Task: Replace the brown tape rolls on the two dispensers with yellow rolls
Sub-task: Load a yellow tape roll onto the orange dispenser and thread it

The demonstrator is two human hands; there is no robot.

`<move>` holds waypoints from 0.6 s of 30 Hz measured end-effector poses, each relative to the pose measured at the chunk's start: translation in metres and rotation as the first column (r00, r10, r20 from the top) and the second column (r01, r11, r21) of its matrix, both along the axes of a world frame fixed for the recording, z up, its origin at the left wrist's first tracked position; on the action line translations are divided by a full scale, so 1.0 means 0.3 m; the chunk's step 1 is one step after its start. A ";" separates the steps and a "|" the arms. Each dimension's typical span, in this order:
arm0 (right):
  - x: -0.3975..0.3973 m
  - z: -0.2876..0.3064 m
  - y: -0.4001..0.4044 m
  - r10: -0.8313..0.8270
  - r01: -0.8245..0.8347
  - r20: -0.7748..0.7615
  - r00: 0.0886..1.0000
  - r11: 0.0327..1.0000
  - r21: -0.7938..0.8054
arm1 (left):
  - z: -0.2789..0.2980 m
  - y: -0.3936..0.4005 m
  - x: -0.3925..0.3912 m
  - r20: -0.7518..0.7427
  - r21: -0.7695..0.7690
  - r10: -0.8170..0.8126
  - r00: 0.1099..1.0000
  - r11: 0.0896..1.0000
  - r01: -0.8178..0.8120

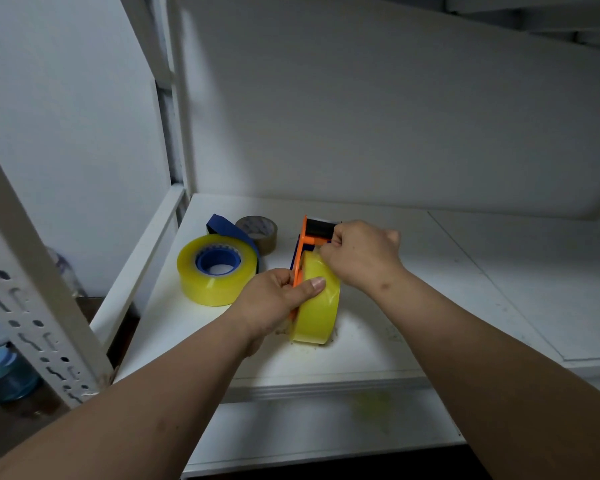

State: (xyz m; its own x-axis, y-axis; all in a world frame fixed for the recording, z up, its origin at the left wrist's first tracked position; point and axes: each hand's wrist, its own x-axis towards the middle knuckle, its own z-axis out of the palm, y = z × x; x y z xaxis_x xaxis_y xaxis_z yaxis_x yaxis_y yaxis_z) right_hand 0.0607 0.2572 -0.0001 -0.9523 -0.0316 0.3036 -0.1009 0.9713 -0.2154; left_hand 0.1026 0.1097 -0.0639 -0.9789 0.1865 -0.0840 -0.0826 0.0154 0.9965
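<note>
Setting: a white shelf (378, 355) inside a white metal rack, with a plain white wall behind and a slotted rack post (32, 306) at near left.

Shelf contents, left group: a yellow roll (208, 285) lying flat on a blue dispenser (236, 233), with a brown roll (262, 233) just behind it, touching or nearly so.

Main piece: an orange dispenser (307, 237) standing on edge at mid-shelf, its long axis running away from the person, black roller end farthest.

Roll on it: a second yellow roll (321, 303) upright on its rim, sitting against the orange plate at the near end.

Left hand (278, 299): curled round the near rim, thumb laid over the yellow roll and fingers on the orange plate, holding both steady.

Right hand (361, 254): fingers closed into a pinch at the top of the roll, just below the roller; it probably holds the loose tape end, though the tape itself is too clear to see.

Key relation: the roller lies straight ahead of the right hand and just beyond it, so that hand is the nearer one for leading tape forward.

Judgement: both dispensers seem to carry yellow; threading this one looks like the step in hand.
</note>
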 end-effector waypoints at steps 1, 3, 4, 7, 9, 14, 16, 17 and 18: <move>-0.002 -0.001 -0.001 0.000 0.000 -0.010 1.000 1.000 0.009 | 0.000 0.001 -0.003 -0.001 -0.005 0.000 1.000 1.000 0.000; -0.005 0.002 -0.003 0.006 -0.005 -0.046 0.999 0.999 0.038 | -0.003 0.000 -0.013 -0.016 -0.030 0.001 1.000 1.000 -0.001; -0.007 0.006 -0.004 0.013 -0.010 -0.070 0.997 0.998 0.055 | -0.001 -0.001 -0.018 -0.024 -0.043 -0.001 1.000 0.999 0.000; -0.009 0.018 -0.002 0.044 -0.032 -0.139 0.989 0.996 0.087 | 0.003 -0.002 -0.030 -0.049 -0.071 0.010 0.999 0.997 -0.014; -0.010 0.021 -0.003 0.068 -0.048 -0.188 0.980 0.993 0.107 | 0.002 -0.002 -0.036 -0.075 -0.115 0.033 0.997 0.992 -0.042; -0.025 0.023 -0.012 0.106 -0.082 -0.218 0.970 0.990 0.117 | 0.009 -0.010 -0.048 -0.092 -0.187 0.030 0.995 0.981 -0.047; -0.033 0.023 -0.010 0.126 -0.098 -0.215 0.968 0.986 0.137 | 0.010 -0.013 -0.055 -0.056 -0.170 -0.001 0.998 0.985 -0.008; -0.038 0.026 -0.007 0.139 -0.107 -0.210 0.968 0.982 0.155 | 0.012 -0.016 -0.058 -0.036 -0.155 -0.030 0.999 0.988 0.024; -0.042 0.029 -0.006 0.152 -0.118 -0.202 0.968 0.978 0.170 | 0.013 -0.018 -0.060 -0.019 -0.137 -0.067 0.998 0.989 0.063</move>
